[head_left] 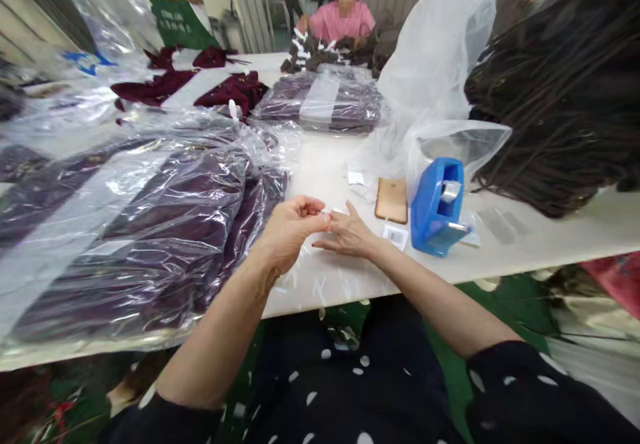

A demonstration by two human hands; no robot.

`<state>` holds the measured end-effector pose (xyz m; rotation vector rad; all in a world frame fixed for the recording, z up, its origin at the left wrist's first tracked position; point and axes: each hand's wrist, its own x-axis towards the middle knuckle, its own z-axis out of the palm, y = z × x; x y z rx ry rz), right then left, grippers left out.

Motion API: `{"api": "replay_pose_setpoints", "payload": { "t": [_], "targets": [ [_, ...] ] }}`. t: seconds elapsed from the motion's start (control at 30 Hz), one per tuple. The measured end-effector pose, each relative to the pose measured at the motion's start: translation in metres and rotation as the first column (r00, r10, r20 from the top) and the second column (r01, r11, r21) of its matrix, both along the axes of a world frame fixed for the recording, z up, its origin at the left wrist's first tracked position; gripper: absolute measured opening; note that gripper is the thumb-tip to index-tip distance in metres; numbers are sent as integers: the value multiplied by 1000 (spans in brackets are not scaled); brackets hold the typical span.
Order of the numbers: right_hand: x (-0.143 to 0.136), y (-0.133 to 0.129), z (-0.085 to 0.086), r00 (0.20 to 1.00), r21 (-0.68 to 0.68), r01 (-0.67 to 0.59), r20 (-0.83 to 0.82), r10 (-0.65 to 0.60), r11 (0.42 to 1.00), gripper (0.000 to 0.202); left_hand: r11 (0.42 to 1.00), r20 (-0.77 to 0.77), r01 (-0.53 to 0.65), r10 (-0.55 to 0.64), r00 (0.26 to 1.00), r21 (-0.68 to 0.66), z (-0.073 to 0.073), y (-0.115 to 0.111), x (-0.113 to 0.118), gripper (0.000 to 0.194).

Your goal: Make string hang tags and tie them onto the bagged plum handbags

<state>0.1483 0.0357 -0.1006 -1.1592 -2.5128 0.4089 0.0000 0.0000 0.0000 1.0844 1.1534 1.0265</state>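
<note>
Above the near table edge, my two hands meet. My left hand (293, 229) is closed, thumb and fingertips pinched at the fingers of my right hand; whatever it grips is too small to make out. My right hand (350, 232) has its fingers stretched out and apart, pointing left. To its right lie a white barcode tag (395, 236), a gold phone (392, 197) and a blue tape dispenser (425, 214) with a roll in it. Dark maroon garments in clear plastic bags (200, 224) lie in a stack left of my left hand.
Another bagged bundle (345, 101) and loose maroon garments (233, 91) lie farther back on the white table (320, 164). A translucent plastic bag (430, 51) stands beside a pile of dark cords or strips (560, 97) at right. A person in pink (340, 23) sits opposite.
</note>
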Motion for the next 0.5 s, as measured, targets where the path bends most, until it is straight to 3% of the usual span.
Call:
{"api": "replay_pose_setpoints", "payload": {
  "t": [0.1, 0.2, 0.27, 0.33, 0.43, 0.5],
  "targets": [
    [2, -3, 6, 993, -93, 1, -118, -12, 996, 32, 1000, 51, 19, -20, 998, 18, 21, 6, 6, 25],
    [5, -11, 17, 920, -343, -79, -387, -64, 936, 21, 998, 151, 43, -49, 987, 45, 43, 10, 11, 20],
    [7, -19, 26, 805, -527, -213, -572, -157, 823, 23, 995, 212, 64, -79, 974, 76, 56, 11, 14, 16],
    [9, -28, 34, 694, -627, -366, -676, -247, 687, 25, 991, 256, 83, -107, 961, 104, 67, 12, 16, 13],
    [10, -42, 42, 550, -661, -552, -747, -374, 509, 25, 989, 283, 91, -122, 951, 120, 76, 13, 18, 7],
    [9, -50, 44, 461, -639, -631, -765, -449, 439, 31, 990, 288, 72, -104, 952, 118, 77, 15, 18, 5]
  ]
}}
